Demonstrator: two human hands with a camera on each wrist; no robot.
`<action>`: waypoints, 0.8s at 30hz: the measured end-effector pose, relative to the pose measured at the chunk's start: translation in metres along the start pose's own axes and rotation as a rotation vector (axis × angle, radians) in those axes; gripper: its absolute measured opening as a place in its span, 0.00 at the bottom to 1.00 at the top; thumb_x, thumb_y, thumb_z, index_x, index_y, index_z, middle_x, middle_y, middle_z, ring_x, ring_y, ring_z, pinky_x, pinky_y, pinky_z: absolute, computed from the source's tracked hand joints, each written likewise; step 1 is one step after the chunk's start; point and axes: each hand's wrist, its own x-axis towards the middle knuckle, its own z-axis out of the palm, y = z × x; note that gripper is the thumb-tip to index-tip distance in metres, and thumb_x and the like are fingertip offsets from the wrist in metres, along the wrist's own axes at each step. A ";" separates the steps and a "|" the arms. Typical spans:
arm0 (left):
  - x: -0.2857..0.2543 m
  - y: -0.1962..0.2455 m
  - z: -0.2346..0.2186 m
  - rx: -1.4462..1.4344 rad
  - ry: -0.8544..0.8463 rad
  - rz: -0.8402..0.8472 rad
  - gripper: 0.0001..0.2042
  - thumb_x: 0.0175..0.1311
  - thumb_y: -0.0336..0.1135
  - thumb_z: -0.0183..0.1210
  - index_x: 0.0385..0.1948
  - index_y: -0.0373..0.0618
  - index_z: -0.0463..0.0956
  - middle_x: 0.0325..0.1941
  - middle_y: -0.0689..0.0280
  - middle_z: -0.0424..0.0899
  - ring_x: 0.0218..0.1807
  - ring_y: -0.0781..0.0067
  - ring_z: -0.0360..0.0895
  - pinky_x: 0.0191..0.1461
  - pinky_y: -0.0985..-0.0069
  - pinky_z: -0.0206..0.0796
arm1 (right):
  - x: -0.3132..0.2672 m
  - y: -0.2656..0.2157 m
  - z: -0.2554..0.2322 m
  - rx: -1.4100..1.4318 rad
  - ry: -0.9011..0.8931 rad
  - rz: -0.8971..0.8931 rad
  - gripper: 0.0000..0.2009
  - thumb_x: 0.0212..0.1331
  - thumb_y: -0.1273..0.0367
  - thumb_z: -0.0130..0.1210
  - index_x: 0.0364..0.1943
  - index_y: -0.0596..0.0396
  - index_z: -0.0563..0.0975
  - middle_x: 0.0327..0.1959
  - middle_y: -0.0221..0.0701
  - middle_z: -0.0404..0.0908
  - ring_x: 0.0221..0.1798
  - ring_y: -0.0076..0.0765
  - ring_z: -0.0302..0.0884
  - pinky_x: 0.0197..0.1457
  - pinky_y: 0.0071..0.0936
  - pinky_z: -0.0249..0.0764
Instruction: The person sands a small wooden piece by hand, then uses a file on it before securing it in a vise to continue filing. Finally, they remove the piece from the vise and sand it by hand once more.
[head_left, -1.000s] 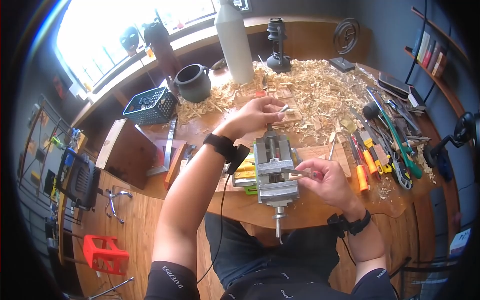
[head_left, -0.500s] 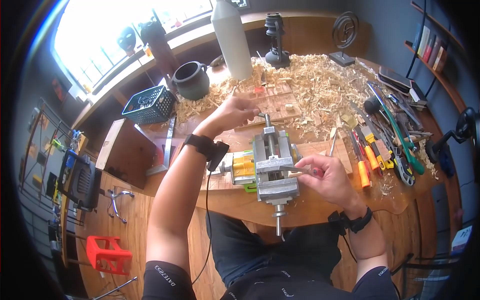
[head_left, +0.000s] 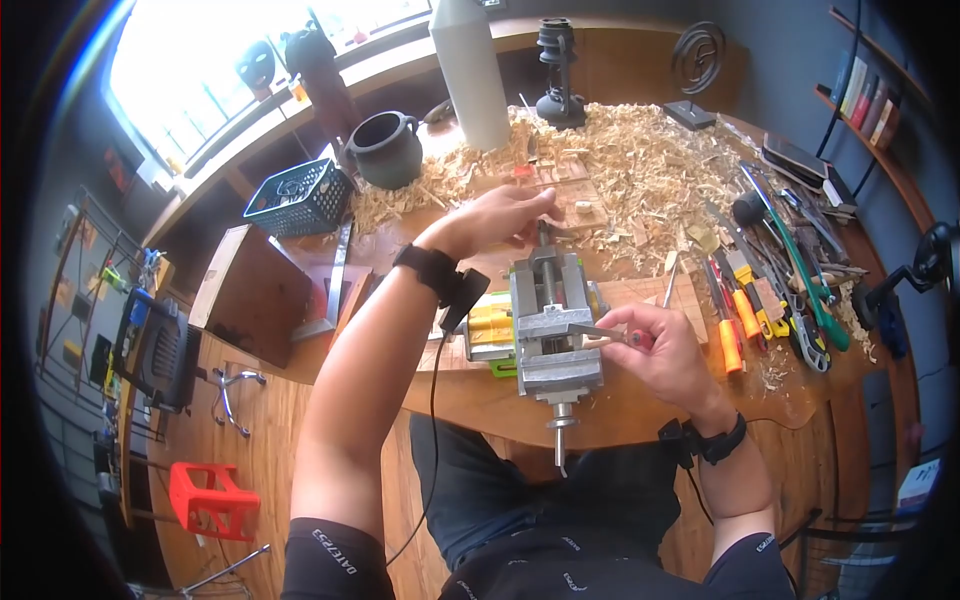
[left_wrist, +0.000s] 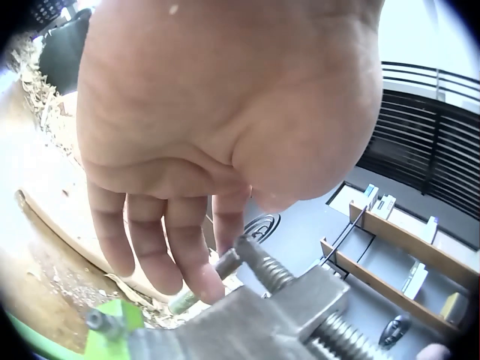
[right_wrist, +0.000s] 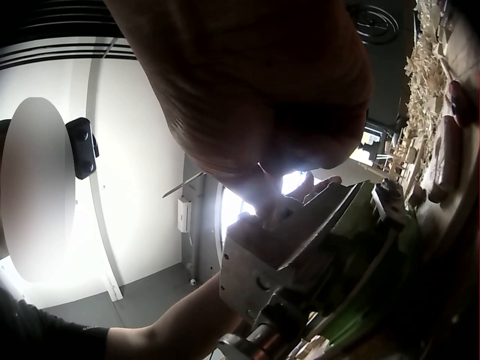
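A grey metal vise (head_left: 555,322) stands near the table's front edge. At its far end, my left hand (head_left: 500,222) is at the crank. In the left wrist view, the left fingers (left_wrist: 176,251) hang fairly straight down against the crank handle (left_wrist: 229,261), which they partly cover. My right hand (head_left: 660,350) pinches a flat metal blade (head_left: 592,330) with a red end (head_left: 641,339), beside the vise's right side. The blade lies across the gap between the jaws. A pale strip, seemingly wood, shows under it at the fingertips.
Wood shavings (head_left: 650,160) cover the table's back. Orange-handled tools (head_left: 732,345) and a green-handled saw (head_left: 825,325) lie on the right. A wooden box (head_left: 250,295), blue basket (head_left: 300,200) and dark pot (head_left: 387,150) stand on the left. A tall bottle (head_left: 470,80) stands behind the vise.
My left hand has moved left and back right around the crank, and the crank handle has turned with it. The right hand keeps its pinch on the blade, nearly still.
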 end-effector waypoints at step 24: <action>-0.019 -0.010 -0.008 0.038 0.265 0.088 0.12 0.69 0.45 0.68 0.36 0.46 0.82 0.29 0.75 0.80 0.34 0.83 0.73 0.40 0.79 0.64 | -0.002 -0.001 -0.001 -0.021 -0.008 0.021 0.09 0.61 0.76 0.66 0.45 0.55 0.85 0.20 0.09 0.65 0.24 0.07 0.56 0.26 0.17 0.52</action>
